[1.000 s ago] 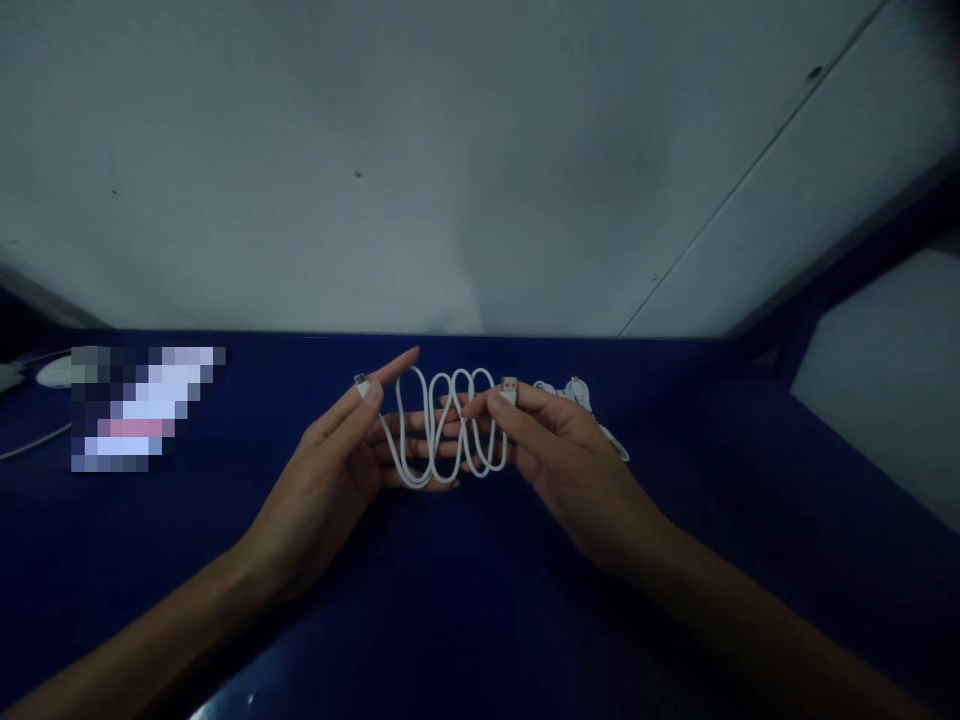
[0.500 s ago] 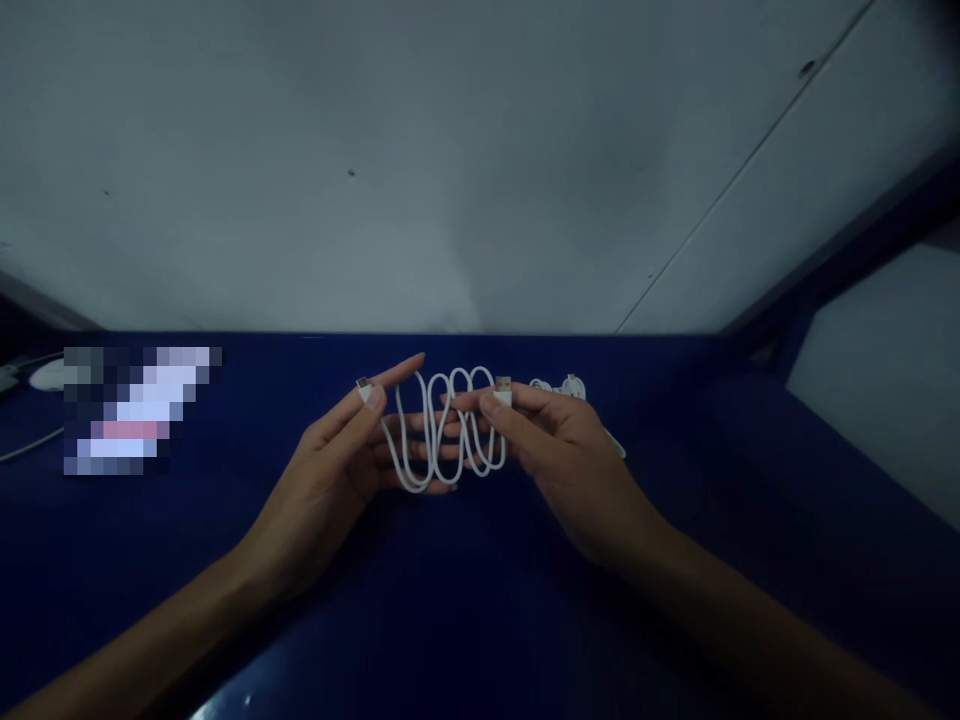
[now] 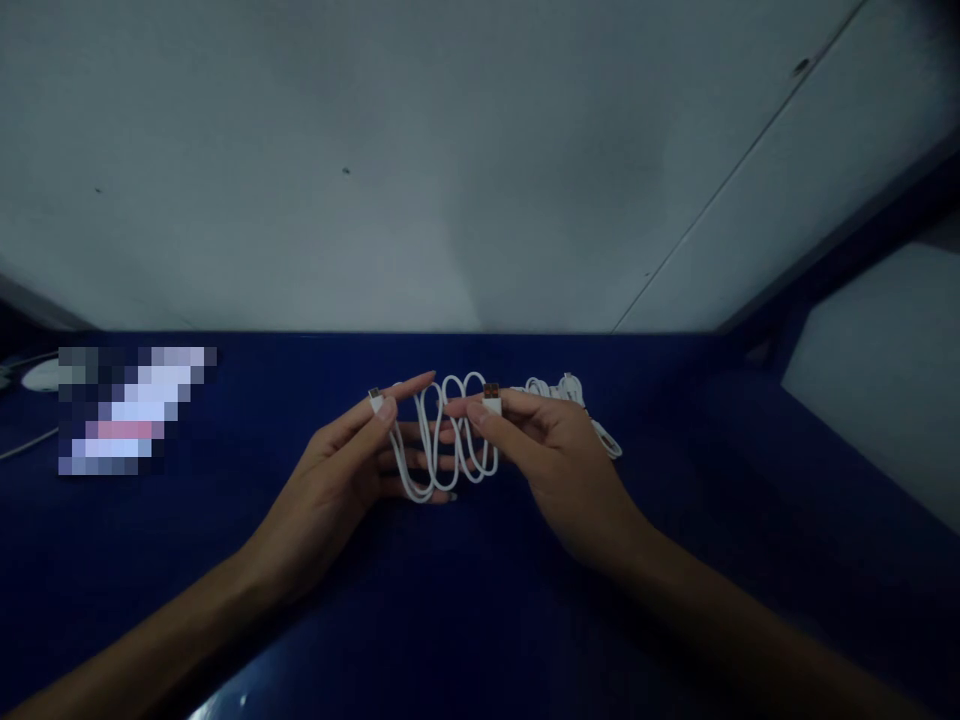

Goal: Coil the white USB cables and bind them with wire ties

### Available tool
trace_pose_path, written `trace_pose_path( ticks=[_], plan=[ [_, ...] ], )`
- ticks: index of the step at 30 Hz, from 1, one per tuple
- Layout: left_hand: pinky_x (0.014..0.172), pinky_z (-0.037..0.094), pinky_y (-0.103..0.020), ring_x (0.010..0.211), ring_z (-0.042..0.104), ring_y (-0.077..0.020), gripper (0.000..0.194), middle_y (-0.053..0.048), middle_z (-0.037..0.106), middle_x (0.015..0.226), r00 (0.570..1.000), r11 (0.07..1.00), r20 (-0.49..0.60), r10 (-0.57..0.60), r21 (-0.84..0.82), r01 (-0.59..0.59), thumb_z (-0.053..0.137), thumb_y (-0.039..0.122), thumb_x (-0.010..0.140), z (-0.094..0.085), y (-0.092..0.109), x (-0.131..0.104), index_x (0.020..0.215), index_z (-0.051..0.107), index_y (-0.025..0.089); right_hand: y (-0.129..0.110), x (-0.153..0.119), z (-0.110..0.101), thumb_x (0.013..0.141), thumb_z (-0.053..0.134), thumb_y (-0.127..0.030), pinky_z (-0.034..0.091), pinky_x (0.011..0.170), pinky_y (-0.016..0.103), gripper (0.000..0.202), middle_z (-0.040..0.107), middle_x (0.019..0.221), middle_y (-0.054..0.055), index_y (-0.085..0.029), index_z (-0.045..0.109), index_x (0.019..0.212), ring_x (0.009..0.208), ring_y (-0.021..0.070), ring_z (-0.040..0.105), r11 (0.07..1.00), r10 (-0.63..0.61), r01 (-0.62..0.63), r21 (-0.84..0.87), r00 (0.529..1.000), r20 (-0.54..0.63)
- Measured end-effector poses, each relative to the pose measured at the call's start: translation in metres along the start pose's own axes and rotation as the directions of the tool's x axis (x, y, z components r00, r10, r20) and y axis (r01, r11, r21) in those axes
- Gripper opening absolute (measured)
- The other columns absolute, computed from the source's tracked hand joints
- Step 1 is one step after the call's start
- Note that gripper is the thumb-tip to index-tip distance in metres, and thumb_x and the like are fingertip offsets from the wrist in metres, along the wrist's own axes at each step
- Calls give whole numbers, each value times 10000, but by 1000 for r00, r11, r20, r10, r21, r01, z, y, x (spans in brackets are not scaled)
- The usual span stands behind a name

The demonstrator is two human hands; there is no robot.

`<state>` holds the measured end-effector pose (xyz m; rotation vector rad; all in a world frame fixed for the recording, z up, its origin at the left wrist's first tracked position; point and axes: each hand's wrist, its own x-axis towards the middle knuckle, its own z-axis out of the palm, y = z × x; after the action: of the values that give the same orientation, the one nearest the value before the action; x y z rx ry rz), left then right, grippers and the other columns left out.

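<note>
A white USB cable [image 3: 429, 440] hangs in several loose loops between my two hands, above a dark blue table. My left hand [image 3: 345, 455] pinches the small plug at one end between thumb and forefinger, and its other fingers stretch behind the loops. The wider USB plug [image 3: 491, 398] at the other end points up, pinched by my right hand [image 3: 555, 445]. Some of the right fingers lie behind the cable and are partly hidden. Beyond my right hand, a bundle of white cable [image 3: 570, 388] lies on the table, partly covered by that hand.
At the left, a blurred-out bright object [image 3: 135, 410] lies on the blue table [image 3: 450, 620]. Next to it are a white rounded item [image 3: 41, 374] and a thin cable [image 3: 30, 443]. A pale grey panel [image 3: 375, 200] rises along the table's far edge.
My hands have drawn slightly closer together, with the cable's loops a little lower and more bunched. More of the cable bundle behind my right hand shows.
</note>
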<state>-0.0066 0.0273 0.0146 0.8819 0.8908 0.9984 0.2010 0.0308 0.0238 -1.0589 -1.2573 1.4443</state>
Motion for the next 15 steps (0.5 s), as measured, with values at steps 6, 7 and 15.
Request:
trace_pose_path(
  ticks=[6, 7, 15],
  plan=[
    [827, 701, -503, 1083, 809, -378, 458, -188, 822, 1275, 1000, 1000, 5, -23, 18, 23, 626, 420, 1113, 1, 0, 0, 1533, 681, 247, 4, 0, 0, 1069, 704, -387, 622, 972, 457, 192, 843, 1110, 48, -319, 882, 1096, 997, 240, 792, 1000, 2, -2, -10, 1000, 22],
    [829, 702, -503, 1083, 807, -376, 456, -188, 820, 1276, 1000, 999, 3, -28, 21, 28, 625, 419, 1113, 1, 0, 0, 1531, 682, 246, 5, 1, 0, 1069, 705, -384, 621, 975, 460, 190, 843, 1114, 48, -322, 881, 1100, 999, 241, 791, 1000, 6, -6, -10, 1000, 23],
    [831, 704, -526, 1014, 802, -353, 468, -190, 816, 1216, 999, 998, 14, -50, 34, 49, 614, 419, 1115, -1, 0, 2, 1535, 672, 220, 8, 2, -1, 1076, 700, -380, 605, 966, 458, 194, 846, 1086, 48, -327, 882, 1116, 982, 243, 785, 1000, 15, -15, -12, 999, 34]
  ],
)
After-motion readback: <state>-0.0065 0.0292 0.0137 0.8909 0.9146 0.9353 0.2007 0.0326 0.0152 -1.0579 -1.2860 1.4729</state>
